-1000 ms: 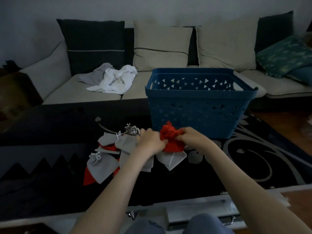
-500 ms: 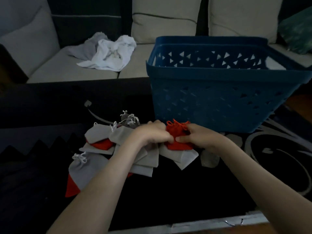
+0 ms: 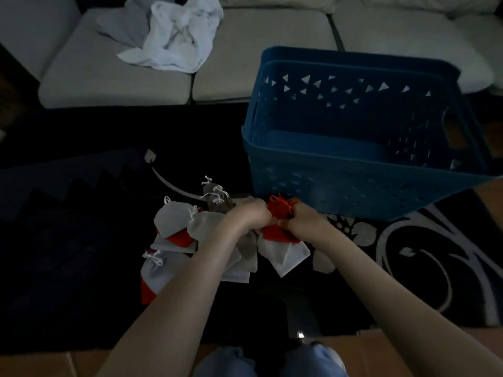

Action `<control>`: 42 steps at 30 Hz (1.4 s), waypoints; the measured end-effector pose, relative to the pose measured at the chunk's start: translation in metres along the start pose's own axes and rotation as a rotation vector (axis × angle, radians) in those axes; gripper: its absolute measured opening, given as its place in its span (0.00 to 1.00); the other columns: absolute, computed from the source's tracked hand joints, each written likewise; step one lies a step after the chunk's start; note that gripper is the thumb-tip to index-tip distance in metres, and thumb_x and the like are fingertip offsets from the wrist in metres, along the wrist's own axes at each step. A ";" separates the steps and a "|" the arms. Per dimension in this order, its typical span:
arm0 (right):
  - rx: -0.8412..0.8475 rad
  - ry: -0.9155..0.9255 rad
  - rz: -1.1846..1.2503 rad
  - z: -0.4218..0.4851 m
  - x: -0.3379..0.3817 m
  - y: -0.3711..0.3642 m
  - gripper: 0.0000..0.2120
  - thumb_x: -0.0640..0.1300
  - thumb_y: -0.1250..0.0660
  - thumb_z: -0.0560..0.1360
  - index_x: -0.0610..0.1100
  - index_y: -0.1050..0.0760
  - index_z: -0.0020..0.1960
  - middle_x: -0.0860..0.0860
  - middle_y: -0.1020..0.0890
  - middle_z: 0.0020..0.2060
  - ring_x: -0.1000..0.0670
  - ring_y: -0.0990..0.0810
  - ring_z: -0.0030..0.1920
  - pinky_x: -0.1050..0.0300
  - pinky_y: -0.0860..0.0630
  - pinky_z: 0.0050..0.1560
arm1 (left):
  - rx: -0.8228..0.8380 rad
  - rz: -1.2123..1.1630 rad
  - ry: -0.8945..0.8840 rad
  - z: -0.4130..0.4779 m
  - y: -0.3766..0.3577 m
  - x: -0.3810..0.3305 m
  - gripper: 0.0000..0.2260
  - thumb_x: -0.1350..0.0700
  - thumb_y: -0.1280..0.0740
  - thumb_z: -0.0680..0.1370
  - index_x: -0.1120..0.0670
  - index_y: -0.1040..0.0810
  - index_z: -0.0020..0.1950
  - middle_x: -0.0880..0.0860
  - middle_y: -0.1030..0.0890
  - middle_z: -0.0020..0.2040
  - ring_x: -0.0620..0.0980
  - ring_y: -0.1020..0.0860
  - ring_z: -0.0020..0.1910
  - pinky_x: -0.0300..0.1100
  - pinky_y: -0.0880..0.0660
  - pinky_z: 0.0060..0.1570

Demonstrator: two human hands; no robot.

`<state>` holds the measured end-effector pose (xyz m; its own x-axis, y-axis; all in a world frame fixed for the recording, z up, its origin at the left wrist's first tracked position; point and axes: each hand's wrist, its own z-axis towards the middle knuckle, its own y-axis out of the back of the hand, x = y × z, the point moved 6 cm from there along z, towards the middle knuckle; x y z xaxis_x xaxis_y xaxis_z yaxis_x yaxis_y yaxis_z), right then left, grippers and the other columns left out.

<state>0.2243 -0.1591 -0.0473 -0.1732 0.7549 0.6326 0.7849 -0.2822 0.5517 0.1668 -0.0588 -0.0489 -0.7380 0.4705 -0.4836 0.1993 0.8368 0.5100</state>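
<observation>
A small red drawstring pouch (image 3: 280, 210) is held between both hands just in front of the blue plastic basket (image 3: 353, 183). My left hand (image 3: 249, 216) grips its left side and my right hand (image 3: 304, 221) pinches its right side near the gathered top. Under and left of the hands lies a pile of grey pouches (image 3: 174, 219) and red pouches (image 3: 181, 238) with white drawstrings, spread on the dark rug (image 3: 68, 240). The basket's floor shows nothing inside.
A light grey sofa (image 3: 245, 50) runs along the back, with crumpled white and grey cloth (image 3: 174, 36) on its seat. The rug has pale swirl patterns (image 3: 408, 254) at the right. My knees (image 3: 272, 360) show at the bottom edge.
The view has tilted down and come closer, so the sofa cushions dropped out of sight and the basket's inside shows. Both hands stay on the red pouch at the basket's front.
</observation>
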 end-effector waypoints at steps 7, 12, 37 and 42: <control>0.007 -0.019 0.122 -0.040 0.042 0.010 0.18 0.39 0.36 0.76 0.42 0.33 0.65 0.45 0.23 0.55 0.48 0.25 0.53 0.57 0.30 0.50 | -0.025 -0.498 0.039 -0.058 0.013 0.003 0.19 0.60 0.35 0.74 0.57 0.27 0.66 0.60 0.21 0.60 0.58 0.22 0.59 0.56 0.28 0.63; 0.004 0.009 0.182 -0.077 0.085 0.030 0.20 0.37 0.38 0.75 0.44 0.32 0.66 0.44 0.22 0.56 0.45 0.25 0.58 0.47 0.29 0.62 | -0.030 -0.576 0.079 -0.107 0.040 -0.010 0.09 0.63 0.38 0.78 0.55 0.23 0.56 0.59 0.19 0.55 0.58 0.22 0.56 0.53 0.27 0.62; 0.113 -0.151 0.515 -0.029 0.110 0.177 0.12 0.27 0.41 0.74 0.44 0.29 0.45 0.48 0.25 0.35 0.53 0.29 0.33 0.62 0.32 0.33 | -0.274 -0.389 0.091 -0.095 0.139 -0.142 0.07 0.57 0.36 0.78 0.60 0.22 0.49 0.58 0.20 0.46 0.59 0.21 0.50 0.50 0.26 0.50; 0.062 -0.230 0.518 0.040 0.078 0.154 0.13 0.28 0.44 0.74 0.43 0.26 0.44 0.46 0.23 0.34 0.52 0.25 0.34 0.65 0.27 0.30 | -0.269 -0.423 0.158 -0.022 0.130 -0.123 0.07 0.59 0.38 0.78 0.59 0.23 0.44 0.57 0.21 0.44 0.55 0.22 0.44 0.42 0.29 0.38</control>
<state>0.3553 -0.1200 0.0651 0.3728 0.6385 0.6733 0.7671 -0.6203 0.1635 0.2693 -0.0140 0.0929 -0.8105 0.0412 -0.5842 -0.2947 0.8333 0.4677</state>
